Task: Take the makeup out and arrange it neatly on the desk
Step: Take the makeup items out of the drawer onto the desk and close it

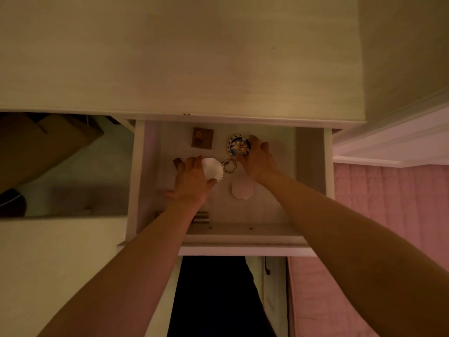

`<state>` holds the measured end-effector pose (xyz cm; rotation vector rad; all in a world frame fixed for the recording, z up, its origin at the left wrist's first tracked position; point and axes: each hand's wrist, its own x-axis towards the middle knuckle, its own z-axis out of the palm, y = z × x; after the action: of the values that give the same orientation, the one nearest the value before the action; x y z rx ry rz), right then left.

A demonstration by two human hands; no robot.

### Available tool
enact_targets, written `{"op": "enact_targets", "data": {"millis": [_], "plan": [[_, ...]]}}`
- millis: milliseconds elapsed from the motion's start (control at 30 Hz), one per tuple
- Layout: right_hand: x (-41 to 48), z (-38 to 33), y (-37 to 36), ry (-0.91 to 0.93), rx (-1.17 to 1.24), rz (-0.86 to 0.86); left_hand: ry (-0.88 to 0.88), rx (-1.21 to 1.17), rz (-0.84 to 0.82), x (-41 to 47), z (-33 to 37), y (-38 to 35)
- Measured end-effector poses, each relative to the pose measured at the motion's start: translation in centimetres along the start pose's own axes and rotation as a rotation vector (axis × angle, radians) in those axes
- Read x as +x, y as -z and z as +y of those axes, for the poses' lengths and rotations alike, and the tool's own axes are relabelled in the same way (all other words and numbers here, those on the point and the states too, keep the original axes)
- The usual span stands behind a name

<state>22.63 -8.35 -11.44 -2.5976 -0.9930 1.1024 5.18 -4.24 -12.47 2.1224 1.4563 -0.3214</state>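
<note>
White and round, the compact (211,169) sits in the grip of the left hand (192,182): the thumb is pressed to its near edge and the curled fingers cover its left side, so the hand is closed around it. A metal ring (229,166) lies at the compact's right edge, between the two hands; whether it is attached cannot be told.

The right hand (259,161) closes on a second round compact (238,145), blue-patterned with a pale rim. One fingertip hooks over the far right edge and the thumb side meets the near edge.

Both compacts lie on the floor of the open drawer (243,239), in its far half. Other items in the drawer:
- A brown square case (202,138) lies left of the blue compact, apart from it.
- A pale pink lobed case (243,191) rests near the right wrist.
- A small dark item (178,163) lies at the left fingertips; contact cannot be judged.
- Dark tubes (201,216) lie near the drawer front, partly hidden by the left forearm.

The desk top (170,57) runs above the drawer. A pink quilted surface (388,203) lies to the right, and a cardboard box (48,142) stands to the left, under the desk.
</note>
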Motion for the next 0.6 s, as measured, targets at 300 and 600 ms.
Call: {"op": "enact_targets", "data": {"millis": [300,600], "plan": [[0.3,0.1,-0.9,-0.037,0.021,0.063,0.036,-0.117,0.075,0.0,-0.6,-0.9],[-0.3,-0.3,-1.5,-0.016,0.284,0.157,0.1,-0.564,0.126,-1.1,0.3,-0.8]]}}
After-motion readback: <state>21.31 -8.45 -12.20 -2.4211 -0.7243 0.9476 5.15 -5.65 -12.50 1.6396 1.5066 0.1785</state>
